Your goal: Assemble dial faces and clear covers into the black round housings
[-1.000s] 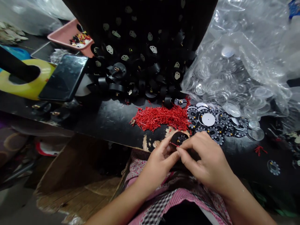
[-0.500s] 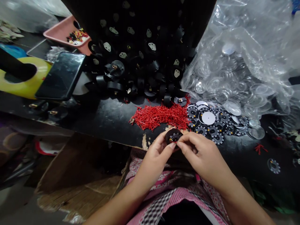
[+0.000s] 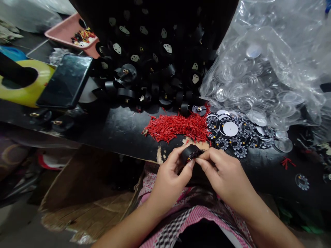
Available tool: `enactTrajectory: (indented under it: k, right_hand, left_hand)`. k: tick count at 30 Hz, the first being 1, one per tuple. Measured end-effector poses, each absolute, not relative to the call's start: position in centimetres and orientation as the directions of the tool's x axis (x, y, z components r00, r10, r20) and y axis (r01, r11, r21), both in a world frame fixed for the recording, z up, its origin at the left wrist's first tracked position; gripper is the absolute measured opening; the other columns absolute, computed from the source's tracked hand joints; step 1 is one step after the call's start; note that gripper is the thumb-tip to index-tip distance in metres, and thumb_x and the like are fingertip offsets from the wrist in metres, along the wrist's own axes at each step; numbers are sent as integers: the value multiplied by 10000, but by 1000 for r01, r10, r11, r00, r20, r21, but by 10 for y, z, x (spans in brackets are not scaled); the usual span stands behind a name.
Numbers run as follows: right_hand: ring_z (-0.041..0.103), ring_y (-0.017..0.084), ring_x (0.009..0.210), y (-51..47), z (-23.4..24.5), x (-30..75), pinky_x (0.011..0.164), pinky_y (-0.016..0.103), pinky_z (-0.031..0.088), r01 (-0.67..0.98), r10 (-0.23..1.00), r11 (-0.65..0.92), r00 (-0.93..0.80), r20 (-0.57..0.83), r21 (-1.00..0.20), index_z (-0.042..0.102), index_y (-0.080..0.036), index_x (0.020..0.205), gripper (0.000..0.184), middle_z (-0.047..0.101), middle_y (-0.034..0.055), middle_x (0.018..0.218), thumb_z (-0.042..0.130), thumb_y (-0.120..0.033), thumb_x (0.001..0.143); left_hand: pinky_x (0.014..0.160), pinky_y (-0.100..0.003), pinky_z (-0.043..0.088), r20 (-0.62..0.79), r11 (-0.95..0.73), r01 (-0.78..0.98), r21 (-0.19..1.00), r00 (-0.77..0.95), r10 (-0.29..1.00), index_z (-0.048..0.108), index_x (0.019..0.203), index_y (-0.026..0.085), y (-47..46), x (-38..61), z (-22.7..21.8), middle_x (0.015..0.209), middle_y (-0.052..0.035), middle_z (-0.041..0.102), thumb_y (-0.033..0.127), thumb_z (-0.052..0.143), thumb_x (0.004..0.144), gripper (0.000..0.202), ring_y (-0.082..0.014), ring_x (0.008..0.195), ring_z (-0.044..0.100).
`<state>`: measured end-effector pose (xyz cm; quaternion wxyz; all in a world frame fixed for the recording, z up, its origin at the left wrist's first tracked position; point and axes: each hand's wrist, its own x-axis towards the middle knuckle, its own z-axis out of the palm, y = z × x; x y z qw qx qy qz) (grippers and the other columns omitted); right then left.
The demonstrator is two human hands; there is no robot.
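My left hand point(image 3: 174, 168) grips a small black round gauge housing point(image 3: 189, 152) between thumb and fingers, its side wall turned up and its dial face tipped away to the right. My right hand point(image 3: 222, 170) pinches thumb and forefinger at the housing's right edge; whatever lies between those fingertips is too small or hidden to name. Just beyond my hands lies a heap of thin red pointers point(image 3: 178, 125). To its right are overlapping black printed dial discs point(image 3: 239, 141), and one white disc point(image 3: 230, 128) lies face down on top.
Black gauge housings point(image 3: 126, 93) crowd the table's back. A plastic bag point(image 3: 258, 69) of clear round lenses stands at right. At left are a phone point(image 3: 64, 81), a yellow tape roll point(image 3: 43, 75) and a pink bin point(image 3: 62, 32). A cardboard box point(image 3: 85, 203) sits below the table edge.
The gauge housing has tilted in my left hand, so its dial face, visible before, is now mostly turned away. My right fingertips stay at its edge.
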<state>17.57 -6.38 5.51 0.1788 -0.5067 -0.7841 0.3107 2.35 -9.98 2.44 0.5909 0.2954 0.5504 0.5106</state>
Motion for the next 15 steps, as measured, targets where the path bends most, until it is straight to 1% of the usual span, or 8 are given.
enactTrajectory:
  k: [4,6,9,11,12,13,15]
  right_hand:
    - [579,188,694,-70,55,173,651,312,428,679,902,333,-432,11,-654,595,-199,778,197,669,38,764,516,-198,958]
    - [563,179,669,-72,56,170,630,304,413,671,905,336,-425,29,-661,578,-198,765,204,656,30,736,513,-191,958]
    - [550,170,648,-70,58,169,603,295,392,673,914,283,-406,-21,-683,587,-203,763,184,658,16,724,546,-198,941]
    - [535,163,624,-66,59,170,586,293,375,686,916,252,-397,-62,-682,604,-207,747,172,655,6,710,583,-200,918]
    - [527,159,617,-64,59,170,588,293,371,688,913,263,-404,-56,-676,616,-206,751,161,651,4,707,592,-192,909]
    - [524,158,620,-62,60,171,597,295,372,684,909,289,-417,-33,-670,634,-202,780,133,649,4,714,593,-184,906]
    - [526,158,644,-59,62,173,635,302,383,660,887,385,-458,61,-645,667,-185,896,96,645,11,744,576,-159,910]
  left_hand:
    - [985,-299,486,-298,281,-118,952,-167,940,738,1071,312,-105,22,24,1113,16,749,190,703,815,286,-208,1060,683]
    - [978,-296,488,-295,281,-98,955,-181,938,743,1069,323,-106,21,26,1088,25,754,183,700,814,294,-204,1034,689]
    - [997,-302,475,-302,288,-98,953,-172,938,746,1072,323,-105,19,28,1088,23,756,192,701,820,288,-206,1036,687]
    - [1019,-305,463,-344,326,-155,932,-106,933,736,1087,312,-103,18,27,1132,13,747,211,696,832,277,-210,1086,670]
    - [1024,-310,464,-380,362,-218,906,-46,924,726,1105,309,-101,16,27,1164,7,738,227,689,843,277,-212,1112,660]
    - [1026,-313,465,-409,394,-272,878,4,913,716,1124,311,-99,15,25,1188,6,730,239,683,851,284,-213,1130,652]
    - [1021,-319,476,-462,469,-395,790,121,879,687,1172,327,-95,11,22,1235,8,712,263,672,866,312,-213,1158,641]
